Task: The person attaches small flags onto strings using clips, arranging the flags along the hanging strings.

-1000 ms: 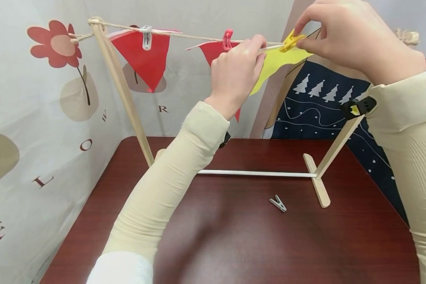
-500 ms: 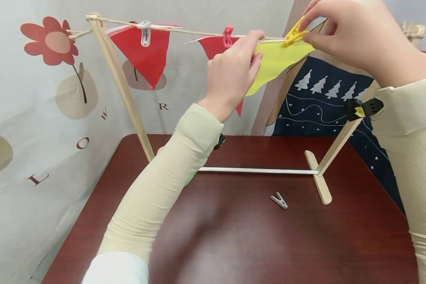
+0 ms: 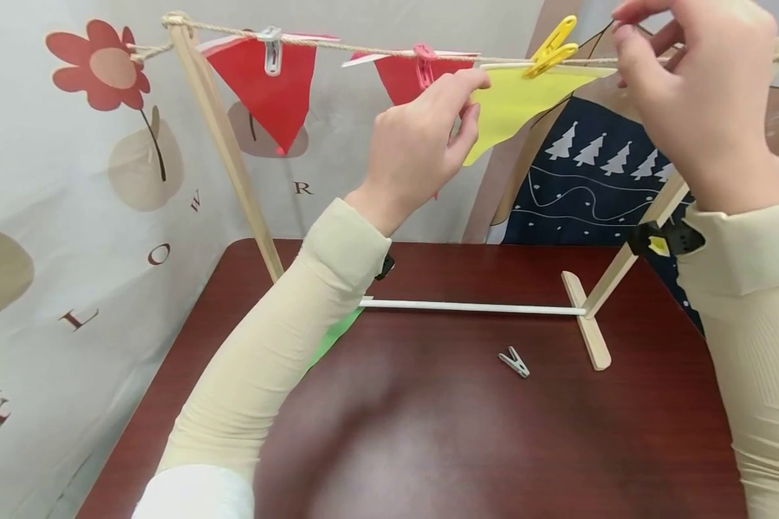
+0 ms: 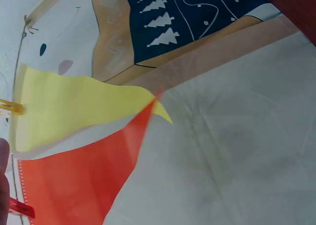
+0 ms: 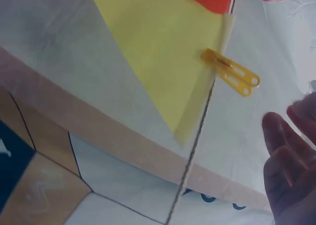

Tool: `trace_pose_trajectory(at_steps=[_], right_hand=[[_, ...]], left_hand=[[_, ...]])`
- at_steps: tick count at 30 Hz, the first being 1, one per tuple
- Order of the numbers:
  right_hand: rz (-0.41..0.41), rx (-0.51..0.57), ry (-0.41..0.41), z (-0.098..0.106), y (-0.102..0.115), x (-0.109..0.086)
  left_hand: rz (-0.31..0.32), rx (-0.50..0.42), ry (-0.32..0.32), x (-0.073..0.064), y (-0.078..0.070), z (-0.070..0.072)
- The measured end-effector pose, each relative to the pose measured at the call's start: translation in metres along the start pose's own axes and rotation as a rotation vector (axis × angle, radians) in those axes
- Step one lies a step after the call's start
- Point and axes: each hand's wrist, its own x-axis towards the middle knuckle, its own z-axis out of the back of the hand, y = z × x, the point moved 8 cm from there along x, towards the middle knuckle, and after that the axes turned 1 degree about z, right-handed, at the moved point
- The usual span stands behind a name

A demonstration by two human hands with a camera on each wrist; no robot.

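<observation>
A yellow triangular flag (image 3: 519,97) hangs from the rope (image 3: 363,48), clipped by a yellow clothespin (image 3: 550,50). My left hand (image 3: 418,140) is at the flag's left corner, with thumb and forefinger apart. To the right of the clothespin, my right hand (image 3: 710,94) is off it, its fingers loosely bent around nothing. The right wrist view shows a gap between that hand and the yellow clothespin (image 5: 229,72). Two red flags also hang on the rope: the left one (image 3: 269,94) under a white clothespin (image 3: 272,54), the other (image 3: 392,76) under a red clothespin (image 3: 424,66), partly behind my left hand.
A wooden frame with a left post (image 3: 227,151), a right post (image 3: 636,245) and a white crossbar (image 3: 474,307) stands on the dark red table (image 3: 461,432). One grey-white clothespin (image 3: 514,362) lies there. Green material (image 3: 336,333) shows from behind my left sleeve.
My right hand has let go of the yellow clothespin and moved right, leaving it clipped on rope and flag. My left thumb and forefinger have parted at the flag's corner.
</observation>
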Motion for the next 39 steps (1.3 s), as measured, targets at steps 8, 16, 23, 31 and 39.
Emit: trace_pose_trajectory(at_steps=[8, 16, 23, 31, 39], right_hand=[[0.126, 0.162, -0.011, -0.001, 0.015, -0.021], [0.068, 0.2, 0.023, -0.012, 0.015, -0.037], [-0.015, 0.25, 0.114, -0.028, 0.015, -0.058], [-0.094, 0.373, 0.223, -0.05, 0.011, -0.088], [-0.203, 0.514, 0.144, -0.051, 0.019, -0.112]], left_hand=[[-0.104, -0.034, -0.029, -0.009, -0.027, 0.017], [0.023, -0.082, 0.145, -0.022, -0.035, 0.012], [0.062, -0.059, 0.211, -0.038, -0.032, 0.006], [0.043, -0.088, 0.142, -0.056, -0.032, 0.007], [0.068, -0.172, 0.111, -0.081, -0.024, 0.005]])
